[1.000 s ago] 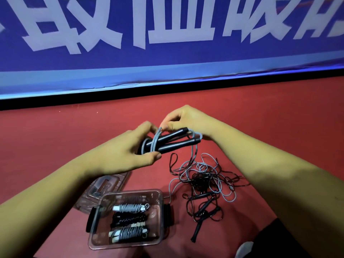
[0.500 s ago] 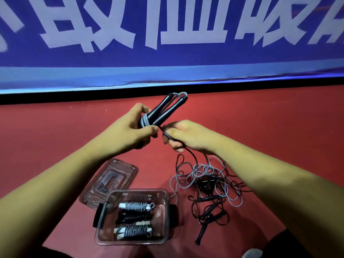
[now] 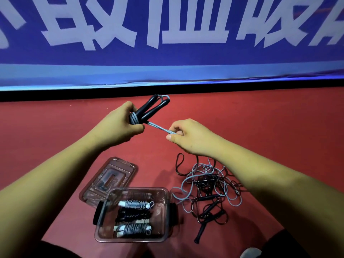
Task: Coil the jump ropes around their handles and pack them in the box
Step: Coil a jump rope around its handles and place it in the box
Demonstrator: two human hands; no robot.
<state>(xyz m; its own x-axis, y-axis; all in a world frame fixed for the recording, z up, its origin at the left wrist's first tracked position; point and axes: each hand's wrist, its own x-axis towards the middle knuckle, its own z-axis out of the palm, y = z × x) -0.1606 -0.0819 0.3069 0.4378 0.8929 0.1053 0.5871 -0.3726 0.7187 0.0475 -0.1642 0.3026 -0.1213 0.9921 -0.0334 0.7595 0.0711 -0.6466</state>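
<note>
Left grip point(image 3: 119, 125) is clenched round the near ends of two black handles point(image 3: 152, 108) and the grey-blue rope point(image 3: 158, 128) wound there. It hides those ends, and the turns of rope are too bunched to count. The handles point far and right, spread in a V, with small rope loops at their far tips.

Right grip point(image 3: 188, 135), to the right of the left one and apart from it, pinches a taut doubled stretch of that rope. Past the fingers, the rope runs out of sight under the hand.

Near and centre on the red floor point(image 3: 270, 131) stands one clear box point(image 3: 130, 238), open. Three coiled ropes lie side by side inside it: two grey point(image 3: 135, 204) point(image 3: 133, 229) and one black point(image 3: 132, 215) between them. One clear lid point(image 3: 111, 175) lies flat just beyond the box, to its left.

Right of the box is a tangle point(image 3: 208, 187) of grey-blue and black ropes with loose black handles. Their number cannot be told, and the right forearm covers the tangle's right side.

A blue banner point(image 3: 167, 58) with pale lettering fills the far side, cut off at the top.
</note>
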